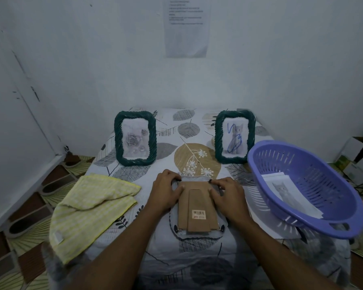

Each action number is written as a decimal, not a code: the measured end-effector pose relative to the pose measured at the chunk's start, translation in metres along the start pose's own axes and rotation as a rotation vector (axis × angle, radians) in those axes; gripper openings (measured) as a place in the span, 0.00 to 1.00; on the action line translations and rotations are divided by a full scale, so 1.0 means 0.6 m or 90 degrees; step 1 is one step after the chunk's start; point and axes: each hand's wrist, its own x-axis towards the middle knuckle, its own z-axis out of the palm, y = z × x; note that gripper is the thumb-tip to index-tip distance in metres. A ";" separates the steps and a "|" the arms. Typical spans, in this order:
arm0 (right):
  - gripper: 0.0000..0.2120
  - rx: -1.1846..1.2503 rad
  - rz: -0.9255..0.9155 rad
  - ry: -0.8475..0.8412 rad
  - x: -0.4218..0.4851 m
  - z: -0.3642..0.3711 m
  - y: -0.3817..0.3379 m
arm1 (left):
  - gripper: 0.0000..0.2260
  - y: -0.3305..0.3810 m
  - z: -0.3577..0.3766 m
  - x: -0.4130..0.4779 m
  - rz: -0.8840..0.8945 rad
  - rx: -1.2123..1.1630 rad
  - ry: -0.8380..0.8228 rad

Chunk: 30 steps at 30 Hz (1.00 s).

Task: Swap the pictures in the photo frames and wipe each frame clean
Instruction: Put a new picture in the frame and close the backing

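My left hand (pixel 166 192) and right hand (pixel 226 195) pinch the top corners of the face-down frame (pixel 197 214) on the table (pixel 168 147). I judge its clips need turning next, then the backing lifts.

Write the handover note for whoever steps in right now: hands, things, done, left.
Left hand and right hand: each grips an upper corner of the face-down frame mid-table, backing still on.
Rose frame and cat frame (blue scribble on it) stand upright behind. Yellow cloth lies left; a cat print sits in the purple basket right.
Done: nothing visibly finished. Left: open backing, swap pictures, wipe frames.
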 end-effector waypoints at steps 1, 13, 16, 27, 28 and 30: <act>0.14 -0.005 -0.002 -0.003 0.000 0.000 0.000 | 0.09 0.000 0.000 0.000 0.005 -0.001 0.002; 0.12 0.029 0.017 -0.029 0.000 -0.019 -0.013 | 0.12 0.006 -0.012 -0.012 0.018 -0.050 0.029; 0.11 0.039 0.002 -0.033 -0.014 -0.042 -0.019 | 0.15 0.019 -0.027 -0.031 0.022 -0.061 0.043; 0.09 -0.005 -0.035 0.003 -0.179 -0.075 -0.034 | 0.15 0.052 -0.050 -0.198 0.015 -0.004 0.042; 0.10 -0.016 -0.029 -0.001 -0.187 -0.075 -0.037 | 0.16 0.054 -0.050 -0.208 -0.002 -0.002 0.036; 0.13 -0.040 -0.018 -0.006 -0.201 -0.074 -0.044 | 0.17 0.059 -0.050 -0.223 -0.040 -0.011 0.020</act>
